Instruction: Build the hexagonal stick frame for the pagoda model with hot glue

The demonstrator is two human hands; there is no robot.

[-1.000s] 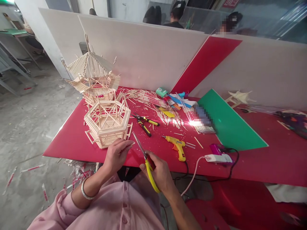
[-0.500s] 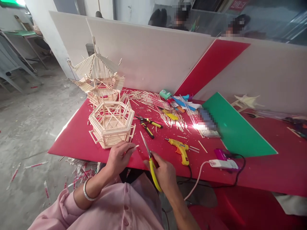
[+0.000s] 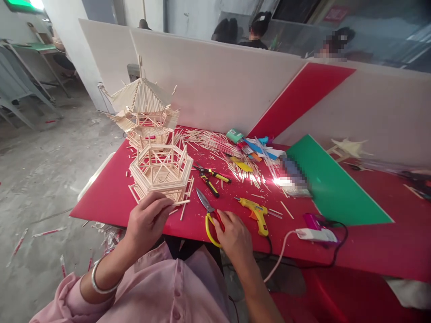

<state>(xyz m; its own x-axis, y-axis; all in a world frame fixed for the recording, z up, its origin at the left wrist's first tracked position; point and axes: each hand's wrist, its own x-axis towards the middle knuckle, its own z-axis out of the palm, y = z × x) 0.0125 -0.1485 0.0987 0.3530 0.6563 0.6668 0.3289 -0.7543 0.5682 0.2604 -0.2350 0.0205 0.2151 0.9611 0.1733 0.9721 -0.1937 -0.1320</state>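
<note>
A short wooden stick [image 3: 182,202] is pinched in the fingers of my left hand [image 3: 148,220], just in front of the hexagonal stick frame [image 3: 160,180]. My right hand [image 3: 235,235] grips the scissors [image 3: 209,207] by a handle near the table's front edge. Their blades are together and point away from me, low over the red tabletop. Behind the hexagonal frame stands a pagoda model [image 3: 143,101] built of sticks, with a sloped roof.
Pliers [image 3: 212,180] lie past the scissors. A yellow glue gun [image 3: 256,214] rests right of my right hand, beside a white power strip [image 3: 316,234]. Loose sticks [image 3: 208,139] are heaped at the back. A green board [image 3: 340,188] is on the right; a white partition [image 3: 208,80] stands behind.
The scissors have come down from a raised tilt to low over the table, blades now together. My left hand has moved left, and more of its stick shows.
</note>
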